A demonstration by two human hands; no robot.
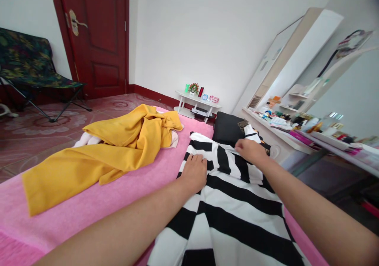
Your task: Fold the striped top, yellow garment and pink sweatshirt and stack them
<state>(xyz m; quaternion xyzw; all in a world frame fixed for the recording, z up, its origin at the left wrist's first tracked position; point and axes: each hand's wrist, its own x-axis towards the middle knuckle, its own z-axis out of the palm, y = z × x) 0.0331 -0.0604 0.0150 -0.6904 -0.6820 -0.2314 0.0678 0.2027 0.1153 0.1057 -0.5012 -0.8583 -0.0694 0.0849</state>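
A black-and-white striped shirt (237,203) lies spread on the pink bedding, with part of it folded over at the far end. My left hand (195,173) rests on the shirt near its left edge, palm down with the fingers laid on the cloth. My right hand (250,150) is closed at the far right part of the shirt, seemingly pinching its fabric; the fingertips are partly hidden. Just beyond it shows a white piece of cloth with a black line (251,133). A black cushion (227,126) lies past the shirt.
Yellow trousers (130,143) lie crumpled on the pink bedding (74,226) to the left. A dressing table (284,135) crowded with bottles runs along the right. A small white shelf (198,98) stands by the wall, and a folding chair (32,64) is near the red door (97,37).
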